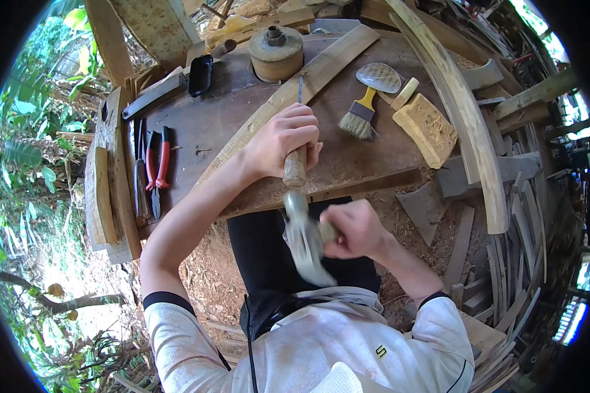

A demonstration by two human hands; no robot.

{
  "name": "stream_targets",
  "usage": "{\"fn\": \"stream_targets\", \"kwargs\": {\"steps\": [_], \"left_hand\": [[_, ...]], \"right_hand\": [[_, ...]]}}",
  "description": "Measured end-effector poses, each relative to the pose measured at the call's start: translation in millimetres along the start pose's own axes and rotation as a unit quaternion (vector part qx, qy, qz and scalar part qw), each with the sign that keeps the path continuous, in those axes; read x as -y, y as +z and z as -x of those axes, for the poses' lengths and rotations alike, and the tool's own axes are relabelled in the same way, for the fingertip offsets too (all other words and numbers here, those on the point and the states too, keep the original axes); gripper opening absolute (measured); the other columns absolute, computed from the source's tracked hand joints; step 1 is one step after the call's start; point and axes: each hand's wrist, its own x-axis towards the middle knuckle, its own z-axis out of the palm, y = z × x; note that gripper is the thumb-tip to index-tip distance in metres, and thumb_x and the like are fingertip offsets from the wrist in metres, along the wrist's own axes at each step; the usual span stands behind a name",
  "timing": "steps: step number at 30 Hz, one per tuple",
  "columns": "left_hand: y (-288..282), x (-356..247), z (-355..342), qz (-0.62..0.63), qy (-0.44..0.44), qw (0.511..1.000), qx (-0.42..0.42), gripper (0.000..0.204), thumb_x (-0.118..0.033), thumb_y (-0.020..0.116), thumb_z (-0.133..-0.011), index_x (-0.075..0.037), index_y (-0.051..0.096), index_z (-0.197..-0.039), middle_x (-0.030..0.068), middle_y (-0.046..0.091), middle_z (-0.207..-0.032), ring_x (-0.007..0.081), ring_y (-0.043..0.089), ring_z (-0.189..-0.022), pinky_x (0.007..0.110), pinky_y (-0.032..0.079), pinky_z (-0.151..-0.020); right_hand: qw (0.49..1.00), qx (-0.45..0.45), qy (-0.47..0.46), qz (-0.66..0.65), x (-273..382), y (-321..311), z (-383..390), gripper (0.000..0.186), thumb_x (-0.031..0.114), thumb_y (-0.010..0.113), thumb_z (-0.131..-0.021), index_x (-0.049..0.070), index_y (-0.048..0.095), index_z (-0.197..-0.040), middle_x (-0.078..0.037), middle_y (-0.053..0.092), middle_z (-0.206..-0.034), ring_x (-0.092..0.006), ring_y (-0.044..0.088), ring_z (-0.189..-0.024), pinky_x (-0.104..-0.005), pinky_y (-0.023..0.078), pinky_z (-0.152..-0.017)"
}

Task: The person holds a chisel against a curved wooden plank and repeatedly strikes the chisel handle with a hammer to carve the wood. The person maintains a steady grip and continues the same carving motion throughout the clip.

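My left hand is closed round the wooden handle of a chisel, whose narrow metal blade points forward onto a long pale board lying diagonally on the bench. My right hand, lower and to the right, grips a claw hammer. The hammer's blurred metal head is just below the end of the chisel's handle, over my lap.
On the wooden bench lie red-handled pliers, a black tray, a round wooden block, a brush and a carved wooden piece. Long curved planks border the right side; scrap wood and shavings cover the ground.
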Motion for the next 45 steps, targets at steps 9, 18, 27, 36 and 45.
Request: {"fn": "stream_targets", "kwargs": {"steps": [9,18,27,36,45], "left_hand": [[0.4,0.5,-0.5,0.003,-0.004,1.0,-0.012,0.027,0.0,0.075,-0.074,-0.008,0.049,-0.071,0.007,0.05,-0.072,0.0291,0.052,-0.072,0.039,0.044,-0.07],[-1.9,1.5,-1.9,0.01,-0.012,1.0,0.002,0.027,0.006,0.073,-0.072,-0.007,0.049,-0.071,0.0082,0.051,-0.072,0.0314,0.055,-0.074,0.041,0.047,-0.073],[2.6,6.8,-1.6,-0.008,-0.01,1.0,0.006,0.024,-0.005,0.076,-0.074,-0.007,0.052,-0.073,0.0075,0.053,-0.075,0.0303,0.055,-0.077,0.04,0.046,-0.076],[7.1,9.3,-4.3,-0.008,-0.008,1.0,0.017,0.023,-0.007,0.076,-0.073,-0.008,0.053,-0.073,0.0072,0.055,-0.076,0.0298,0.056,-0.078,0.039,0.046,-0.076],[7.4,11.8,-7.0,-0.017,-0.007,1.0,0.022,0.024,-0.009,0.077,-0.071,-0.008,0.054,-0.072,0.0067,0.056,-0.077,0.0299,0.057,-0.08,0.04,0.047,-0.078]], "right_hand": [[0.998,0.003,0.039,0.04,3.5,-1.7,-6.3,0.053,0.056,0.084,-0.075,0.01,0.059,-0.083,-0.003,0.053,-0.068,-0.0218,0.061,-0.057,-0.0347,0.047,-0.049],[0.992,-0.018,-0.07,0.105,-1.9,-3.4,-12.3,0.053,0.056,0.082,-0.077,0.009,0.059,-0.082,-0.003,0.053,-0.066,-0.0226,0.06,-0.054,-0.0342,0.047,-0.049],[0.991,-0.025,-0.108,0.077,-12.0,-5.5,-7.4,0.056,0.058,0.081,-0.079,0.006,0.06,-0.085,-0.007,0.053,-0.067,-0.0276,0.058,-0.052,-0.0382,0.045,-0.049],[0.996,-0.016,-0.048,0.068,-20.9,1.8,-0.4,0.052,0.054,0.081,-0.082,0.006,0.061,-0.084,-0.007,0.053,-0.067,-0.0289,0.059,-0.054,-0.0396,0.047,-0.049],[0.996,-0.042,-0.047,0.066,-16.6,1.7,-4.8,0.051,0.053,0.08,-0.084,0.007,0.059,-0.084,-0.007,0.056,-0.068,-0.0273,0.062,-0.054,-0.0399,0.049,-0.049]]}}
